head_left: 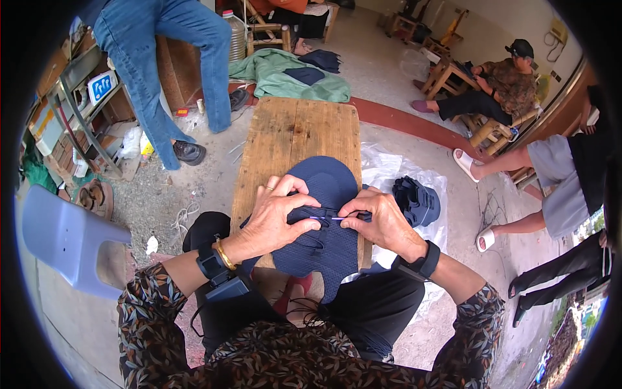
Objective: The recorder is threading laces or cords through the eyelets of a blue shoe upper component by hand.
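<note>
A navy textured fabric piece, which looks like a shoe upper, lies over the near end of a wooden bench. Its rounded end points away from me, and dark cord loops over its middle. Above it, my left hand pinches the dark cord between thumb and fingers. My right hand closes thumb and forefinger on a thin purple stick-like tool that spans the small gap between both hands. The tool's tip is too small to make out. Both wrists wear dark bands.
Stacked navy pieces rest on clear plastic sheeting to the right. A lavender plastic stool stands at left. A person in jeans stands beyond it; another person sits at far right. Green cloth lies behind the bench.
</note>
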Motion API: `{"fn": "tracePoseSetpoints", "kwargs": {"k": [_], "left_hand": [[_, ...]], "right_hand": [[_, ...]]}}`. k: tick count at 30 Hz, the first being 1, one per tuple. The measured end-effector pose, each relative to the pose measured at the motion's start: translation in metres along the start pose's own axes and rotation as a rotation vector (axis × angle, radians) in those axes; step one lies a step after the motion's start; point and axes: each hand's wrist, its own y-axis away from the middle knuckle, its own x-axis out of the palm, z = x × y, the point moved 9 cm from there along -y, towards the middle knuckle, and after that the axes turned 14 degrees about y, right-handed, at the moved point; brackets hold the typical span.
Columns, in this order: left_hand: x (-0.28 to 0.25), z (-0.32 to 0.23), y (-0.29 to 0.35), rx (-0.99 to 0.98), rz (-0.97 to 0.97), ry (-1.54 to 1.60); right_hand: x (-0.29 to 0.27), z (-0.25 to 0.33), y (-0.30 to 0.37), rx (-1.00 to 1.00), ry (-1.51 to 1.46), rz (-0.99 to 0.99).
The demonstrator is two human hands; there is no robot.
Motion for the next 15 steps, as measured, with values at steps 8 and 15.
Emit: {"fn": "tracePoseSetpoints", "kwargs": {"k": [8, 15], "left_hand": [[-0.005, 0.005, -0.005, -0.093, -0.040, 0.083], [-0.011, 0.001, 0.003, 0.088, -0.062, 0.128]], "right_hand": [[0.015, 0.006, -0.014, 0.079, -0.115, 0.052], [0.015, 0.008, -0.007, 0.009, -0.032, -0.009]]}}
